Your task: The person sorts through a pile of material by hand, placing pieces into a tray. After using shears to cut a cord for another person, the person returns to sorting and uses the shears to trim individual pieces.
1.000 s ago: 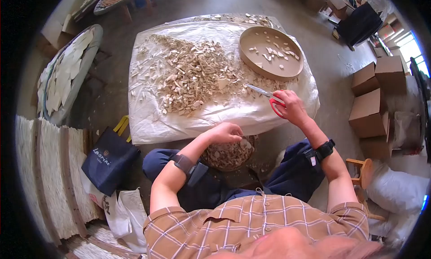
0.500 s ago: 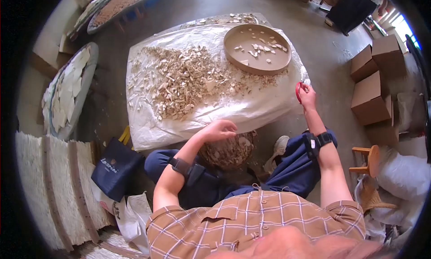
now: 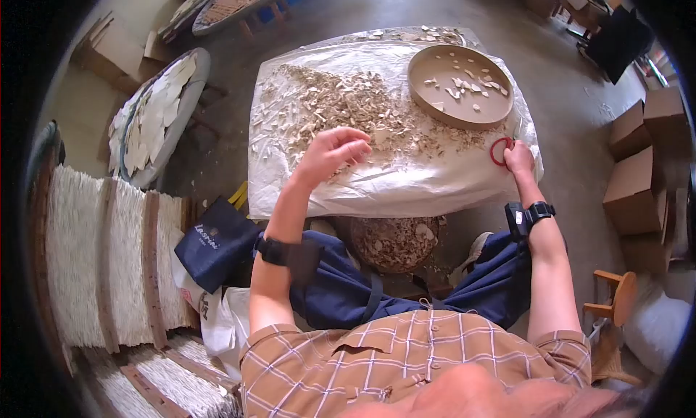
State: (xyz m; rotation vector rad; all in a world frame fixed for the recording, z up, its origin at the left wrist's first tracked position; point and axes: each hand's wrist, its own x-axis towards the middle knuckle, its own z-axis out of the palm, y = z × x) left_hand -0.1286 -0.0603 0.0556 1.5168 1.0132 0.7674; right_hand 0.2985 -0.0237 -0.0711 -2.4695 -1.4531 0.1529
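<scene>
My left hand (image 3: 332, 155) hangs over the near side of a heap of pale, brownish dried flakes and chips (image 3: 351, 102). Its fingers are loosely bent, the thumb apart from them, and no object shows in it. At the right edge of the white-sheeted table (image 3: 326, 197), my right hand (image 3: 520, 158) is closed on red-handled scissors (image 3: 497, 151). One red loop sticks out to the left of the fist; the blades are mostly hidden. Just beyond that hand stands a round, shallow brown tray (image 3: 435, 110) with several pale pieces scattered inside.
Below the table's near edge, between my knees, is a round container of scraps (image 3: 395, 244). A dark blue bag (image 3: 216, 245) and stacked white sheets (image 3: 76, 258) are at left, near a round rack of pale pieces (image 3: 156, 121). Cardboard boxes (image 3: 627, 186) and a wooden stool (image 3: 615, 296) stand right.
My left hand has moved forward from the table's near edge to above the heap. My right hand still grips the scissors. The whole view has shifted, with the table now further right.
</scene>
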